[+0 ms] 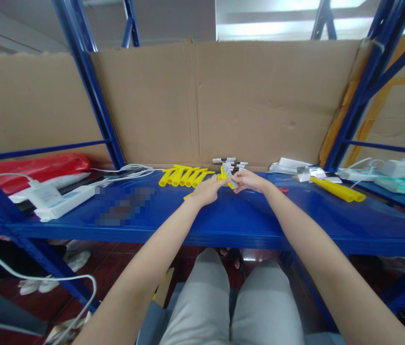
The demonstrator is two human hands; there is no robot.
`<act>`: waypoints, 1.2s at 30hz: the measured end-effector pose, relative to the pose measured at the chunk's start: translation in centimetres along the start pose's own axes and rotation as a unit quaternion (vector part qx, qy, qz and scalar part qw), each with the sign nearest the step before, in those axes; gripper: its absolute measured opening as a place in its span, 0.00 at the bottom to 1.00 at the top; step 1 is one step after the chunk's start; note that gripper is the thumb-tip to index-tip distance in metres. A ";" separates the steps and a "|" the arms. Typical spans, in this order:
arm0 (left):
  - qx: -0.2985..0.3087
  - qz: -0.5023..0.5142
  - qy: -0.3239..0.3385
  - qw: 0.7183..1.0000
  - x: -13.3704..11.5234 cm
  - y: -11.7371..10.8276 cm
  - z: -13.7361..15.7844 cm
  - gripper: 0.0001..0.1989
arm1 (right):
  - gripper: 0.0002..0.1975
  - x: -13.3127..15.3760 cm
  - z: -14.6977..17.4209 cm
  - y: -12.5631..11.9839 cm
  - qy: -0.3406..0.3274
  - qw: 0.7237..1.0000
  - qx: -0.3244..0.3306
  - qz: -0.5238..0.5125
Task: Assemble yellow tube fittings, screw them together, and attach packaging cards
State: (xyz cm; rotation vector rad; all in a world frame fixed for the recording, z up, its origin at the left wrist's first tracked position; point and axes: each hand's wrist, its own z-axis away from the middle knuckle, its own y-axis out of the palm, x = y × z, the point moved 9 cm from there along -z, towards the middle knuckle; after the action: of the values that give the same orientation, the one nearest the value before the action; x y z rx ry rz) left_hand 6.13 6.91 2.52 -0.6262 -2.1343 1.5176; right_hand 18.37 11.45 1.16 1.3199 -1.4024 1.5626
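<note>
Yellow piece [223, 174] between two hands, with more like-coloured parts lying about.
The left hand [207, 191] grips it while the right hand [247, 181] pinches a pale piece [230, 179] close against it, over the blue worktop [249, 215]; just behind lie white-and-dark sticks [238, 164], to the left a row of yellow tubes [177, 178], and well off to the right two longer yellow tubes [337, 190]. The work looks partway along: one unit is in hand, though whether the row is finished or waiting cannot be told.
</note>
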 end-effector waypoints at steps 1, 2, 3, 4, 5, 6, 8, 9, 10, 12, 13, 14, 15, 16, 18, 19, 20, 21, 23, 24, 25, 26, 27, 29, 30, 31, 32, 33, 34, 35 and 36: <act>-0.002 -0.001 -0.002 1.000 0.1 0.0 0.0 0.34 | 0.11 0.0 0.3 0.3 0.005 1.000 0.026 -0.007; -0.005 -0.001 -0.004 1.000 0.2 0.0 0.0 0.34 | 0.11 0.0 0.5 0.5 0.006 0.999 0.044 -0.010; -0.008 -0.001 -0.004 1.000 0.3 -0.1 -0.1 0.34 | 0.12 0.0 0.7 0.5 0.005 0.999 0.053 -0.010; -0.011 -0.001 -0.005 1.000 0.3 -0.1 -0.1 0.34 | 0.11 0.1 0.7 0.5 0.004 0.998 0.056 -0.009; -0.013 0.000 -0.004 1.000 0.3 -0.1 -0.1 0.34 | 0.11 0.0 0.6 0.4 0.002 0.998 0.056 -0.007; -0.015 0.002 -0.004 1.000 0.3 -0.1 -0.1 0.34 | 0.11 0.1 0.5 0.3 -0.001 0.999 0.051 -0.004; -0.014 0.004 -0.007 1.000 0.3 0.0 0.0 0.34 | 0.11 0.1 0.3 0.0 -0.012 0.999 0.041 0.002; -0.013 0.005 -0.009 1.000 0.3 0.0 0.0 0.35 | 0.12 0.2 0.2 0.0 -0.018 0.999 0.039 0.002; -0.011 0.005 -0.011 1.000 0.3 0.0 0.0 0.35 | 0.12 0.2 0.2 -0.1 -0.024 0.999 0.039 0.001; -0.011 0.000 -0.011 1.000 0.3 0.0 0.0 0.35 | 0.13 0.3 0.1 -0.2 -0.034 0.999 0.039 0.000; -0.011 -0.004 -0.010 1.000 0.3 0.0 0.0 0.35 | 0.13 0.3 0.0 -0.2 -0.040 0.998 0.038 0.000; -0.012 -0.009 -0.007 1.000 0.2 0.0 0.0 0.34 | 0.13 0.4 0.0 -0.1 -0.046 0.998 0.040 0.002; -0.012 -0.012 -0.005 1.000 0.2 -0.1 0.0 0.34 | 0.13 0.4 0.0 0.0 -0.052 0.998 0.044 0.004; -0.012 -0.014 -0.002 1.000 0.2 -0.1 -0.1 0.34 | 0.14 0.5 0.0 0.1 -0.058 0.997 0.049 0.005; -0.011 -0.015 -0.001 1.000 0.2 -0.2 -0.1 0.33 | 0.13 0.5 -0.1 0.3 -0.061 0.997 0.053 0.006; -0.011 -0.014 -0.003 1.000 0.3 -0.2 -0.1 0.33 | 0.13 0.4 -0.1 0.3 -0.058 0.997 0.050 0.009; -0.012 -0.014 -0.006 1.000 0.4 -0.2 -0.1 0.33 | 0.13 0.3 -0.2 0.3 -0.054 0.997 0.044 0.013; -0.013 -0.014 -0.009 1.000 0.4 -0.2 -0.1 0.33 | 0.13 0.2 -0.2 0.3 -0.047 0.998 0.040 0.020; -0.012 -0.013 -0.012 1.000 0.5 -0.2 -0.1 0.33 | 0.13 0.0 -0.1 0.3 -0.030 0.998 0.038 0.037; -0.010 -0.012 -0.013 1.000 0.4 -0.2 -0.1 0.33 | 0.13 -0.1 -0.1 0.3 -0.021 0.998 0.039 0.042; -0.008 -0.011 -0.013 1.000 0.4 -0.1 -0.1 0.33 | 0.13 -0.1 0.0 0.3 -0.013 0.998 0.040 0.046; -0.006 -0.010 -0.013 1.000 0.4 -0.1 -0.1 0.33 | 0.14 -0.1 0.1 0.3 -0.006 0.998 0.038 0.046; -0.004 -0.009 -0.013 1.000 0.4 0.0 -0.1 0.33 | 0.14 -0.1 0.2 0.2 -0.001 0.998 0.037 0.047; -0.005 -0.005 -0.010 1.000 0.4 0.0 -0.1 0.33 | 0.13 0.0 0.4 0.1 0.006 0.998 0.035 0.050; -0.007 -0.002 -0.008 1.000 0.4 0.0 -0.2 0.33 | 0.12 0.0 0.4 0.2 0.007 0.998 0.035 0.052; -0.009 0.001 -0.006 1.000 0.4 0.0 -0.2 0.33 | 0.12 0.1 0.5 0.2 0.007 0.998 0.035 0.055; -0.010 0.003 -0.004 1.000 0.4 0.0 -0.2 0.33 | 0.12 0.1 0.5 0.2 0.004 0.998 0.035 0.058; -0.010 0.005 -0.002 1.000 0.4 0.1 -0.2 0.33 | 0.12 0.2 0.5 0.3 0.001 0.998 0.034 0.061; -0.009 0.006 -0.001 1.000 0.5 0.1 -0.2 0.33 | 0.11 0.2 0.5 0.3 -0.004 0.997 0.034 0.062; -0.008 0.006 0.000 1.000 0.5 0.1 -0.2 0.33 | 0.11 0.2 0.4 0.3 -0.007 0.997 0.033 0.063; -0.007 0.006 0.000 1.000 0.5 0.1 -0.2 0.33 | 0.11 0.2 0.3 0.4 -0.010 0.997 0.033 0.065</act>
State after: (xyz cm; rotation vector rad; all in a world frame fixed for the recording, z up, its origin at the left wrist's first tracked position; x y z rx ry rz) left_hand 5.85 7.35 2.48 -0.6446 -2.1469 1.5089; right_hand 18.05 11.00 1.25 1.3078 -1.4856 1.6973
